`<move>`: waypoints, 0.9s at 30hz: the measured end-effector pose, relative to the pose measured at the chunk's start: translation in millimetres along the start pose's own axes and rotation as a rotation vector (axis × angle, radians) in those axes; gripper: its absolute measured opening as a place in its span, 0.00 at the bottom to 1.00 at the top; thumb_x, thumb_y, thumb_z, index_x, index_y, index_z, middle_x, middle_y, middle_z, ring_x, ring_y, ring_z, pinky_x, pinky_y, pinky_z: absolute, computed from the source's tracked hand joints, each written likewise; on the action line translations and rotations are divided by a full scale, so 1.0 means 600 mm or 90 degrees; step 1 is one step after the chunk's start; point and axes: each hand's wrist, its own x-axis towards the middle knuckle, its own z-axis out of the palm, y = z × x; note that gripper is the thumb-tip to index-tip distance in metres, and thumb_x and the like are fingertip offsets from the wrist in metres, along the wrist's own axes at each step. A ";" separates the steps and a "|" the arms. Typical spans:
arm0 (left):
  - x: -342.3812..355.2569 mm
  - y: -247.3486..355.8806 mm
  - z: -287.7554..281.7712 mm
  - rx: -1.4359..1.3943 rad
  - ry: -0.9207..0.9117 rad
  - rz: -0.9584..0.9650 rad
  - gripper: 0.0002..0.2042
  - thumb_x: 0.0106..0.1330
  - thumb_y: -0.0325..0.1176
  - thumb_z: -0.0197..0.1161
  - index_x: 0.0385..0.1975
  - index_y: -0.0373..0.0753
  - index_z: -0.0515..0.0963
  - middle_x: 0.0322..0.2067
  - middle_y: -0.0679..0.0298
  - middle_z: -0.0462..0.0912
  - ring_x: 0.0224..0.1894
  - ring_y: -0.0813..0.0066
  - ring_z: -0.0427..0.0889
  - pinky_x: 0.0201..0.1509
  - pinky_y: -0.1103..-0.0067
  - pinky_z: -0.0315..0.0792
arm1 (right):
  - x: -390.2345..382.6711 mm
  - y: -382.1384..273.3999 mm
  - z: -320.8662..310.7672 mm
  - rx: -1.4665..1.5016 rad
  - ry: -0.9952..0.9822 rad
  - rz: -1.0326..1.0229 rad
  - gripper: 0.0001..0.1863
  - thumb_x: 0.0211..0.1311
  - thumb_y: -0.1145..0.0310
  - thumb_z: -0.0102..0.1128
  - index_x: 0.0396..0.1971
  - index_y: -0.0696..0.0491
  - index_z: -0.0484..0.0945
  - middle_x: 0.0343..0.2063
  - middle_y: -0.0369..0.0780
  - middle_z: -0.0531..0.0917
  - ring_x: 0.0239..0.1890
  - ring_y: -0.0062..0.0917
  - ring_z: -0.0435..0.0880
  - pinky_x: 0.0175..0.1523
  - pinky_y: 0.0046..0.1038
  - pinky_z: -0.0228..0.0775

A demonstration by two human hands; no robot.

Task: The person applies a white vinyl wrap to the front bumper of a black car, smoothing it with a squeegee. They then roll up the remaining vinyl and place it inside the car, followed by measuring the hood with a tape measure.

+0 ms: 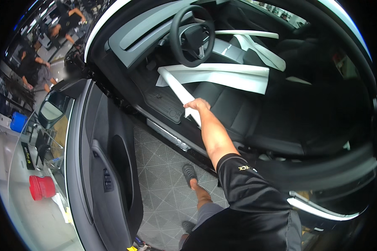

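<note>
So, sleeve [255, 184]: black, arm reaching in over the sill; leaning further could brush the cloth along the seat side.
Right hand [200, 104]: fingers closed round the white strip near its lower end, thumb side toward the door. Exact finger placing too small to tell. Squeeze too hard and the material could crease.
Left hand: out of view, can't tell fingers.
White strip [174, 86]: over the footwell, slanting from below the steering wheel down to the seat's near edge, loose flap under the grip. Held at one end only, so the far end could swing or snag.
Door sill [167, 134]: beneath the arm; a dropped strip could scuff or pick up dirt here.
Floor mat [167, 106]: ridged, dark; could catch a trailing edge.
White sheet [238, 77]: across the seat front, meeting or overlapping the strip near the wheel; can't tell if joined. If joined, one tug could drag both.
Steering wheel [193, 38]: just above the sheet; a lifted edge could hook its rim.
Console pieces [262, 54]: white, lying by the centre console; a bump could slide them off.
Co-workers [33, 69]: beyond the open door, well apart, low risk.
</note>
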 end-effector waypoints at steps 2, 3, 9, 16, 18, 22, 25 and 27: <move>-0.010 -0.014 0.022 -0.001 0.029 -0.016 0.24 0.76 0.48 0.47 0.65 0.41 0.67 0.67 0.60 0.68 0.70 0.64 0.64 0.67 0.54 0.66 | 0.029 -0.035 -0.043 -0.176 0.072 -0.024 0.43 0.42 0.34 0.74 0.56 0.47 0.82 0.58 0.38 0.83 0.61 0.30 0.81 0.61 0.37 0.76; -0.017 -0.020 0.022 -0.004 0.050 -0.020 0.24 0.76 0.48 0.47 0.65 0.41 0.67 0.68 0.60 0.68 0.70 0.64 0.64 0.67 0.54 0.66 | 0.033 -0.044 -0.044 -0.266 0.106 -0.064 0.44 0.42 0.32 0.73 0.56 0.47 0.82 0.56 0.38 0.84 0.60 0.30 0.82 0.60 0.37 0.76; -0.061 -0.051 -0.008 -0.036 0.165 -0.020 0.24 0.76 0.48 0.46 0.65 0.40 0.67 0.68 0.60 0.67 0.70 0.64 0.63 0.67 0.54 0.67 | 0.099 -0.077 -0.041 -0.337 0.133 -0.075 0.41 0.44 0.39 0.77 0.56 0.48 0.81 0.54 0.40 0.85 0.57 0.34 0.84 0.59 0.37 0.77; -0.092 -0.086 -0.005 -0.027 0.236 -0.023 0.24 0.77 0.48 0.45 0.65 0.40 0.67 0.68 0.59 0.67 0.71 0.64 0.63 0.68 0.54 0.67 | 0.188 -0.097 -0.006 -0.352 0.125 -0.104 0.38 0.45 0.41 0.77 0.52 0.53 0.84 0.53 0.43 0.85 0.55 0.35 0.85 0.58 0.36 0.78; -0.095 -0.094 -0.010 -0.025 0.247 -0.024 0.24 0.77 0.48 0.44 0.65 0.40 0.67 0.68 0.59 0.67 0.71 0.64 0.63 0.68 0.54 0.67 | 0.196 -0.094 -0.004 -0.360 0.163 -0.126 0.37 0.45 0.43 0.77 0.51 0.53 0.84 0.52 0.44 0.86 0.55 0.35 0.85 0.58 0.36 0.78; -0.092 -0.104 -0.027 -0.012 0.260 -0.022 0.24 0.77 0.48 0.44 0.65 0.39 0.66 0.68 0.59 0.66 0.71 0.64 0.63 0.68 0.54 0.67 | 0.191 -0.087 -0.018 -0.378 0.143 -0.154 0.38 0.45 0.42 0.76 0.50 0.57 0.84 0.51 0.47 0.86 0.54 0.39 0.85 0.58 0.38 0.77; -0.085 -0.109 -0.041 -0.018 0.251 -0.019 0.24 0.77 0.48 0.43 0.65 0.39 0.66 0.68 0.58 0.66 0.71 0.64 0.63 0.68 0.54 0.68 | 0.179 -0.100 -0.029 -0.489 0.165 -0.196 0.46 0.46 0.39 0.74 0.60 0.56 0.76 0.58 0.48 0.81 0.60 0.39 0.81 0.62 0.42 0.74; -0.080 -0.110 -0.048 -0.014 0.242 -0.015 0.24 0.78 0.48 0.43 0.65 0.39 0.66 0.68 0.58 0.66 0.71 0.64 0.63 0.69 0.54 0.68 | 0.165 -0.120 -0.026 -0.393 0.242 -0.153 0.47 0.53 0.39 0.69 0.66 0.55 0.68 0.59 0.50 0.79 0.62 0.42 0.79 0.64 0.48 0.69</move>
